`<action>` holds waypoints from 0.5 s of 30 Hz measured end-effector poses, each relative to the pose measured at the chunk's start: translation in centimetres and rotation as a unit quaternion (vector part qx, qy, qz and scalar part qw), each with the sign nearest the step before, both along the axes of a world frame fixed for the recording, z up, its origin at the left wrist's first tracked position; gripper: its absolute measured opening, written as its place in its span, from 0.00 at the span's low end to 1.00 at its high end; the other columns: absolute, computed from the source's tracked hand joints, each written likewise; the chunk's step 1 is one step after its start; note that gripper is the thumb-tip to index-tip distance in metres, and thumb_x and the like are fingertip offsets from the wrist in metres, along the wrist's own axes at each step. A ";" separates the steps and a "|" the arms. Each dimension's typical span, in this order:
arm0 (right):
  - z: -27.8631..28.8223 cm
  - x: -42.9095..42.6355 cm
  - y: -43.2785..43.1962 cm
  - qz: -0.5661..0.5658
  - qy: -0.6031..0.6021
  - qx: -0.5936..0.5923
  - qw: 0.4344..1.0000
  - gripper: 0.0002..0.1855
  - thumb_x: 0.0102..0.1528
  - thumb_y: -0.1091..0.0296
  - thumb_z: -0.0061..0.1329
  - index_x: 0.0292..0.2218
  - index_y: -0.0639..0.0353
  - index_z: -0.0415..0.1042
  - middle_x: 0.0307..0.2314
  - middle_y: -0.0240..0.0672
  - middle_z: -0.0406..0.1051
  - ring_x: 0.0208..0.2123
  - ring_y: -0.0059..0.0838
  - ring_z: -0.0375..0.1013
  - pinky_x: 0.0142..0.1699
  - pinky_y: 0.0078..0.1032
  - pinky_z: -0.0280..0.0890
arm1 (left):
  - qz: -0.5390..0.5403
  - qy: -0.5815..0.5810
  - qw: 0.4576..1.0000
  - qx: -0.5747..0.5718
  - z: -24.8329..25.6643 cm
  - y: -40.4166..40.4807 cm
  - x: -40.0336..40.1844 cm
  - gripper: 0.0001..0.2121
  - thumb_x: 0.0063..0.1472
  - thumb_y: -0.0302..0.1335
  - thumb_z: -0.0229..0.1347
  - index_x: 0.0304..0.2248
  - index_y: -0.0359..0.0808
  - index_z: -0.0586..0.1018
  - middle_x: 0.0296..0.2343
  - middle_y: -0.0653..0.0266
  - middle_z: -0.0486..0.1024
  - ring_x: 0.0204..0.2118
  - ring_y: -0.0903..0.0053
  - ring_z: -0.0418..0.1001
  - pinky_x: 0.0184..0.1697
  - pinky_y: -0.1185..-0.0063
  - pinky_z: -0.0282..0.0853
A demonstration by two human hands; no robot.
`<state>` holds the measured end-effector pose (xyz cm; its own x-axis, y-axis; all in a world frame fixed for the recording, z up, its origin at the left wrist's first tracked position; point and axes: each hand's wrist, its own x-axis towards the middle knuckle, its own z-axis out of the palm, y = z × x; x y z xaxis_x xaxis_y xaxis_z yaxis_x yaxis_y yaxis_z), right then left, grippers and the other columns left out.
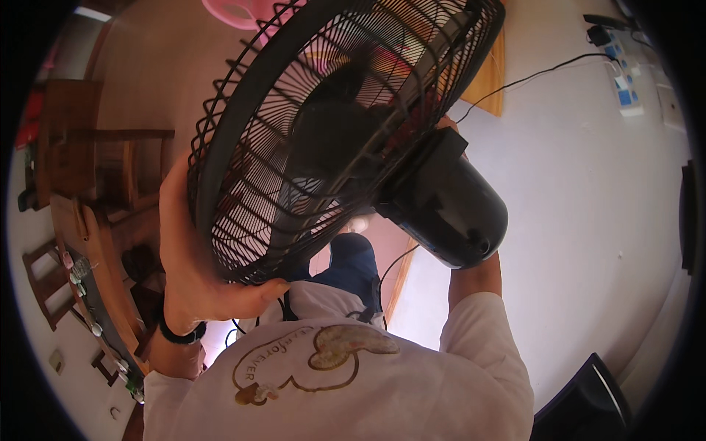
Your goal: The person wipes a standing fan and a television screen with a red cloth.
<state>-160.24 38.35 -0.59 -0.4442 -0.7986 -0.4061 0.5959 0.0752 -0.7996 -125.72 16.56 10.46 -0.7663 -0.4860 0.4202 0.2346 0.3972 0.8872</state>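
Before my chest hangs a black electric fan, its round wire guard [251, 160] tilted and its glossy motor housing [455, 206] pointing to the right. My left hand [201, 275] grips the lower left rim of the guard, thumb along the bottom edge, with a black band on the wrist. My right hand [448, 122] is mostly hidden behind the motor housing; only a bit of it shows above, and the forearm comes out below. Dark blades show dimly through the wires. What my right hand touches cannot be made out.
A pink plastic item [237, 12] lies beyond the guard. A power strip [623, 74] with a black cord [543, 70] is at the upper right. Wooden chairs [49, 286] and a long wooden table [107, 264] stand left. A glossy black object [584, 405] is lower right.
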 end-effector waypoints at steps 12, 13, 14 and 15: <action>-0.9 -1.1 -3.6 -0.079 -0.028 -0.077 0.994 0.35 0.40 0.83 0.37 0.54 0.60 0.60 0.44 0.38 0.68 0.45 0.36 0.70 0.51 0.30 0.66 | 0.106 -0.140 0.983 0.045 2.0 1.7 0.8 0.63 0.32 0.54 0.70 0.58 0.23 0.48 0.52 0.47 0.58 0.54 0.64 0.61 0.58 0.69 0.56; -0.8 -1.1 -3.5 -0.089 -0.038 -0.079 0.992 0.35 0.40 0.83 0.37 0.54 0.59 0.60 0.44 0.38 0.69 0.44 0.36 0.70 0.51 0.30 0.66 | 0.108 -0.123 0.986 0.008 1.9 1.6 0.7 0.65 0.30 0.57 0.71 0.58 0.23 0.48 0.52 0.48 0.58 0.54 0.64 0.61 0.58 0.69 0.56; -0.8 -1.4 -3.4 -0.088 -0.031 -0.056 0.994 0.36 0.40 0.83 0.38 0.54 0.58 0.60 0.44 0.37 0.69 0.44 0.36 0.70 0.51 0.30 0.66 | 0.142 -0.108 0.983 0.052 2.5 2.5 -0.1 0.67 0.25 0.60 0.69 0.57 0.23 0.50 0.51 0.49 0.60 0.53 0.64 0.62 0.56 0.68 0.58; -1.2 -1.9 -3.2 -0.082 -0.028 -0.048 0.995 0.36 0.40 0.82 0.38 0.54 0.58 0.60 0.44 0.37 0.69 0.44 0.36 0.70 0.51 0.30 0.66 | 0.141 -0.135 0.979 0.067 2.8 2.5 0.0 0.66 0.26 0.60 0.70 0.57 0.23 0.51 0.51 0.49 0.60 0.52 0.64 0.63 0.56 0.68 0.58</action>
<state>-162.15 35.12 -1.79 -0.5512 -0.7533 -0.3589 0.6369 -0.1019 -0.7641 -125.70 19.04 13.23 -0.6685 -0.7307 0.1388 -0.1173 0.2879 0.9505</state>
